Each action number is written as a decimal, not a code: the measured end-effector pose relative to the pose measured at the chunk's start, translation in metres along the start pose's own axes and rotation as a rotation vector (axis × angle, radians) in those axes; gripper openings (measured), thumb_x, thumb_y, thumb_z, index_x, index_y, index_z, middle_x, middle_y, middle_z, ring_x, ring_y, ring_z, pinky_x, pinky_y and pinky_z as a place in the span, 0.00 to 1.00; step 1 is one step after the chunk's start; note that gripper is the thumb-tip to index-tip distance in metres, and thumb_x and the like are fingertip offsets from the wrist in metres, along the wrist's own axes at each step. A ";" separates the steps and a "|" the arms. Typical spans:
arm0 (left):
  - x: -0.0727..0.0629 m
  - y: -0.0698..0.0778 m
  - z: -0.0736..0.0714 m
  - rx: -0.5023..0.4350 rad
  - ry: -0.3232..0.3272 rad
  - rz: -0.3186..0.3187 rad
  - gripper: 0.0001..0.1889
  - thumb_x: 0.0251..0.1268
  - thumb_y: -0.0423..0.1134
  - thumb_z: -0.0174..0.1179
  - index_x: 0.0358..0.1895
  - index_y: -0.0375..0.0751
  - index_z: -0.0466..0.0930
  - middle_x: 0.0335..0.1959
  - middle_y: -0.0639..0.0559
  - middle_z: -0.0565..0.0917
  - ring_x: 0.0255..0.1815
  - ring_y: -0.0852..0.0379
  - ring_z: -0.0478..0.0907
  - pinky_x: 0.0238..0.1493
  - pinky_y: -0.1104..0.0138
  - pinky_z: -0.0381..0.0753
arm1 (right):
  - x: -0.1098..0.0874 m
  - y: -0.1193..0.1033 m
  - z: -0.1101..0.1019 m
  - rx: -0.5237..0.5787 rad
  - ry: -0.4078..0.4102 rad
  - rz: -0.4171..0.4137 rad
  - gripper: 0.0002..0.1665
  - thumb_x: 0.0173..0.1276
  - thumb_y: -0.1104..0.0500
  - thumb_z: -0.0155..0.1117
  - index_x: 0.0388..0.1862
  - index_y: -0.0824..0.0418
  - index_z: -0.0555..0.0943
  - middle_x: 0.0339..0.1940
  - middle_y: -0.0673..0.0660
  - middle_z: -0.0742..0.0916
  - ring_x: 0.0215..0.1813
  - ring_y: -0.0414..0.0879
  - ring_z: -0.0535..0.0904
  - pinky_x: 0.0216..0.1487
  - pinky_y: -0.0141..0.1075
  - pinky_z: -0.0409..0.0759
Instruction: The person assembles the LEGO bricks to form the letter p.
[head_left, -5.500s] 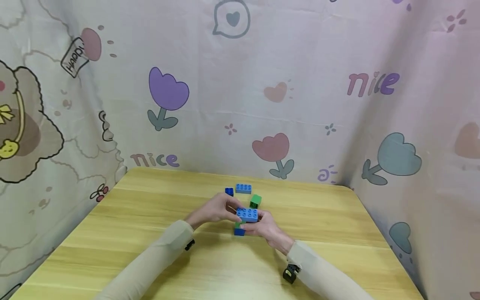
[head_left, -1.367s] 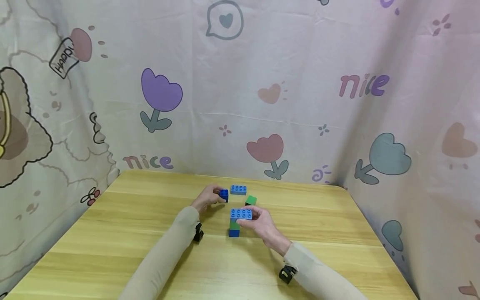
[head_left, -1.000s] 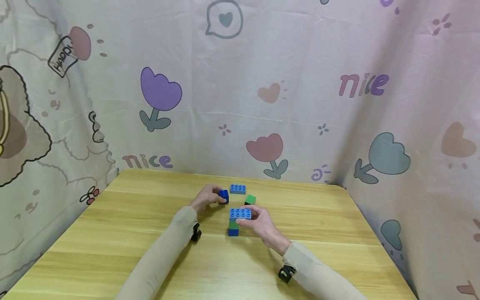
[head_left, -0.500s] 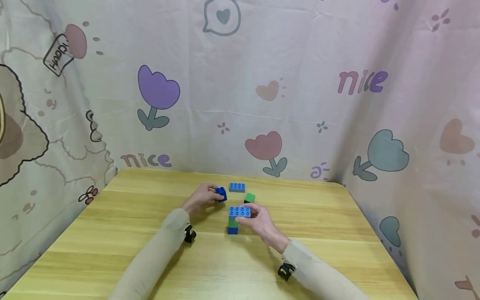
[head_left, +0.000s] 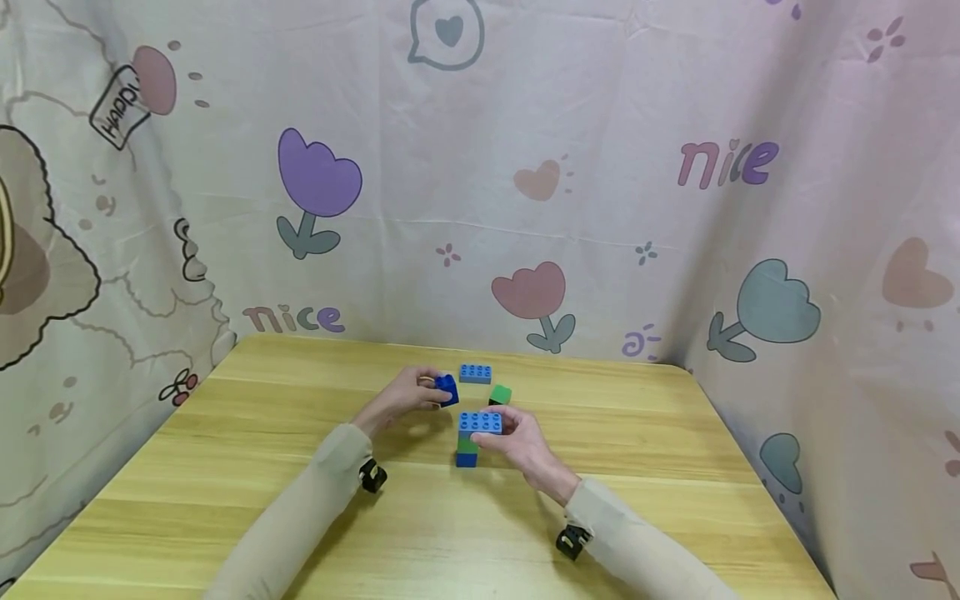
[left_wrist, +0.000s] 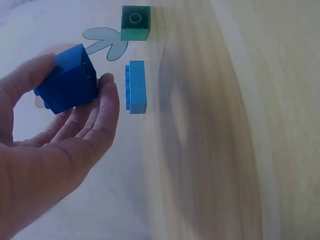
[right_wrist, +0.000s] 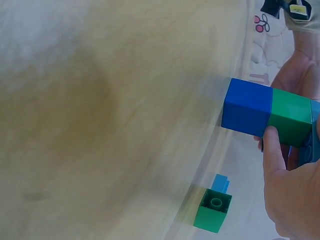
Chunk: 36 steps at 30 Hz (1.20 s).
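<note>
My left hand [head_left: 405,393] pinches a square dark blue toy building brick [left_wrist: 70,82] between thumb and fingers, tilted, left of the stack. My right hand [head_left: 528,446] grips a small brick stack from its right side. On top of that stack lies a light blue eight-stud brick [head_left: 480,421], jutting out rightward over a green brick [right_wrist: 290,112]. At the stack's bottom sits another square dark blue brick [right_wrist: 246,107]. A right fingertip presses near the seam of green and dark blue in the right wrist view.
Behind the stack, a loose green brick [head_left: 501,394] lies on its side, its hollow underside showing. Farther back is a second light blue eight-stud brick [head_left: 476,375]. The wooden table [head_left: 300,367] ends at a patterned curtain [head_left: 435,200].
My left hand has left the stack, reached back to the square dark blue brick and picked it up, tilting it. My right hand stays at the stack.
</note>
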<state>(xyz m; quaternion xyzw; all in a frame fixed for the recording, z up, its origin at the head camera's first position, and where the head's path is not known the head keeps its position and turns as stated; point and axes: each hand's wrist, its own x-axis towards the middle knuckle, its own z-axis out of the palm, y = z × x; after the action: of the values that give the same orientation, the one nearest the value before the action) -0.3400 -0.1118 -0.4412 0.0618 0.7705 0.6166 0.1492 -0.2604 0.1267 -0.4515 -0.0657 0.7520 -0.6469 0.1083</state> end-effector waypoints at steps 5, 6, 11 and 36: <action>-0.006 0.004 0.001 0.015 0.005 0.004 0.24 0.64 0.37 0.66 0.60 0.34 0.71 0.59 0.34 0.78 0.53 0.45 0.81 0.57 0.52 0.81 | -0.001 0.000 0.000 0.000 0.000 -0.001 0.27 0.58 0.57 0.76 0.57 0.57 0.80 0.49 0.58 0.85 0.46 0.46 0.82 0.49 0.37 0.85; -0.007 0.005 0.001 0.015 0.003 0.007 0.24 0.64 0.38 0.66 0.61 0.34 0.71 0.60 0.34 0.78 0.53 0.45 0.81 0.58 0.52 0.81 | -0.001 0.000 0.001 -0.001 0.001 -0.002 0.27 0.58 0.57 0.76 0.57 0.57 0.80 0.49 0.58 0.85 0.47 0.46 0.82 0.49 0.37 0.85; -0.014 0.010 0.001 0.010 -0.026 0.029 0.28 0.65 0.39 0.65 0.65 0.32 0.69 0.60 0.32 0.77 0.53 0.45 0.81 0.62 0.48 0.77 | -0.001 -0.001 0.001 -0.007 0.003 -0.004 0.27 0.58 0.57 0.76 0.57 0.57 0.80 0.49 0.58 0.85 0.47 0.46 0.82 0.50 0.37 0.85; -0.039 0.022 0.012 0.088 -0.107 0.167 0.26 0.63 0.44 0.67 0.61 0.38 0.74 0.52 0.42 0.84 0.49 0.52 0.82 0.61 0.48 0.77 | 0.000 -0.001 0.001 -0.007 0.010 -0.011 0.27 0.58 0.58 0.76 0.56 0.57 0.81 0.48 0.58 0.85 0.46 0.45 0.82 0.47 0.35 0.84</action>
<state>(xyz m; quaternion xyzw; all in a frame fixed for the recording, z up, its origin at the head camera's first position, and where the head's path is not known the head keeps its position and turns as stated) -0.3013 -0.1063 -0.4164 0.1651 0.7799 0.5883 0.1355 -0.2604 0.1251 -0.4511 -0.0672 0.7545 -0.6451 0.1008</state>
